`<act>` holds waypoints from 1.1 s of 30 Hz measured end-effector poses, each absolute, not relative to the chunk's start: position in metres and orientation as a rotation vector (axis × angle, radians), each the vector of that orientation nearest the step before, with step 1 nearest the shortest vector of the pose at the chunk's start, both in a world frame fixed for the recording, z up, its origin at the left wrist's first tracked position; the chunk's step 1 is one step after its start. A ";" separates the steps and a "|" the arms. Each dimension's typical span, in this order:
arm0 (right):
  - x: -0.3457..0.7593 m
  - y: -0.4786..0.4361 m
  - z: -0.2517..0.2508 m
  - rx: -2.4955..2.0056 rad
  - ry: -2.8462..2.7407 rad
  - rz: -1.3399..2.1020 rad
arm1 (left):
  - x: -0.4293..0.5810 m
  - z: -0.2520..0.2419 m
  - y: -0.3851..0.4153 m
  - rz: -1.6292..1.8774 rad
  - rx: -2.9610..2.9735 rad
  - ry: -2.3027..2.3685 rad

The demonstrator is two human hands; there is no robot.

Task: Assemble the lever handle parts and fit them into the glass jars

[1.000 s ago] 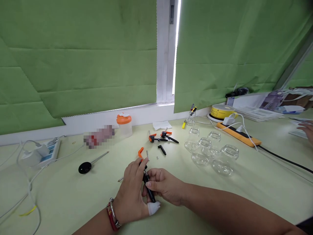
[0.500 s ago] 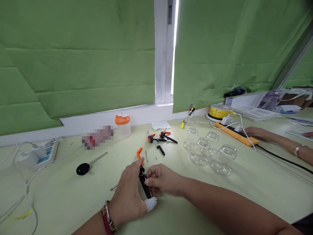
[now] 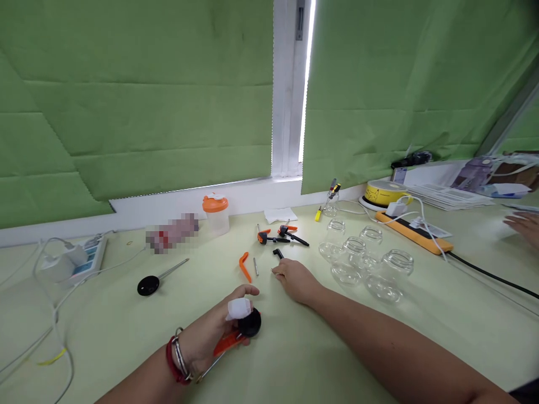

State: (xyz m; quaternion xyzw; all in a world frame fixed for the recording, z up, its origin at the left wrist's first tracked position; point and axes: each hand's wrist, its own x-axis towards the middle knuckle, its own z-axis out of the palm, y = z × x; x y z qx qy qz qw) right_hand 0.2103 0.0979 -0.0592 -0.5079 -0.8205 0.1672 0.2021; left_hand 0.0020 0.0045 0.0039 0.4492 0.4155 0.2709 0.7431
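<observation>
My left hand [image 3: 210,334] is closed around a black-and-orange lever assembly [image 3: 250,322], its round black end facing up and a metal rod running below. A white wrap covers the thumb. Farther forward, my right hand [image 3: 297,280] reaches to the tabletop with fingertips pinched at a tiny metal piece [image 3: 273,271], mostly hidden by them. Just beyond those fingers lies a black lever [image 3: 278,253], partly covered. An orange handle [image 3: 245,267] and a short metal pin [image 3: 255,266] lie to their left.
Two black-and-orange lever assemblies [image 3: 273,238] lie farther back, before an orange-lidded cup [image 3: 216,216]. Several glass jars [image 3: 351,261] stand right, near an orange power strip [image 3: 415,233]. A black disc with a rod [image 3: 149,285] lies left. Another person's hand [image 3: 524,227] is at far right.
My right hand has left the black lever assembly and moved forward to the tiny metal piece. My left hand has turned the assembly, showing its round end and orange handle. The other person's hand moved right.
</observation>
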 end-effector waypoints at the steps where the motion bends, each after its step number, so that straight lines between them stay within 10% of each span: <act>1: 0.211 0.097 -0.059 -1.412 -2.296 0.469 | 0.002 0.003 0.005 0.601 0.957 0.903; 25: 0.210 0.087 -0.052 -1.378 -2.202 0.649 | -0.002 0.002 0.010 0.566 0.941 0.895; 33: 0.193 0.059 -0.034 -0.877 -1.661 1.597 | 0.000 0.004 0.009 0.569 0.984 0.848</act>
